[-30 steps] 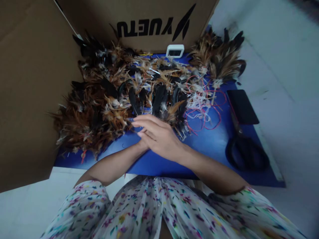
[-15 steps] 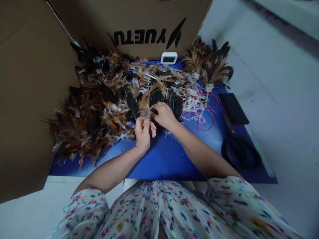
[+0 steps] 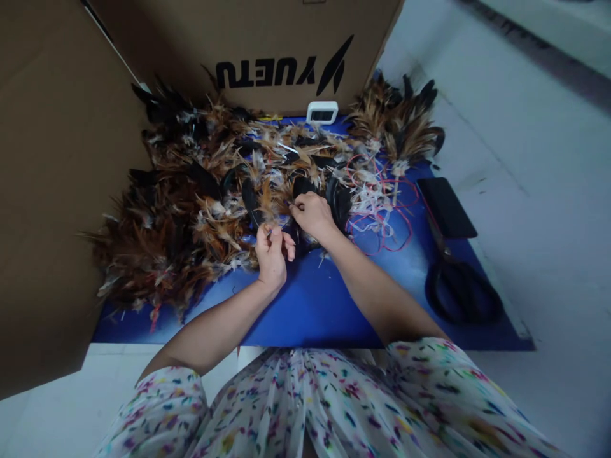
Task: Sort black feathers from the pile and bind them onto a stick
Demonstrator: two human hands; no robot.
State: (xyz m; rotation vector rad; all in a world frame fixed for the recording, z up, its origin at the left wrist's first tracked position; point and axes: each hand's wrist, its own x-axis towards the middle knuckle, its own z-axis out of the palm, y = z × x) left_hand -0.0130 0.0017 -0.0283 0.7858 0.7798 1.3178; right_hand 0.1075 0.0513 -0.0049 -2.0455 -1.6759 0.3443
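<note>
My left hand (image 3: 272,256) is closed in a pinch, with a small bunch of brown feathers (image 3: 271,203) rising from its fingertips. Just to its right, my right hand (image 3: 312,215) has thumb and finger pressed together; whatever they hold is too small to make out. A black feather (image 3: 303,186) shows behind the right knuckles, and more black feathers (image 3: 338,200) lie beside that hand. Loose brown and black feathers (image 3: 224,222) spread over the blue tabletop (image 3: 315,305) left of and beyond both hands.
Scissors (image 3: 461,292) with black handles lie at the right, beside a dark phone (image 3: 446,207). Pink string (image 3: 405,232) is looped near white fluff. Feather bundles (image 3: 405,121) stand at the back right. Cardboard (image 3: 191,32) walls off the back and left; a small white-framed device (image 3: 322,112) sits before it.
My right hand has shifted slightly, its fingertips moving a little away from the left hand. The left hand stays almost in place, still pinching.
</note>
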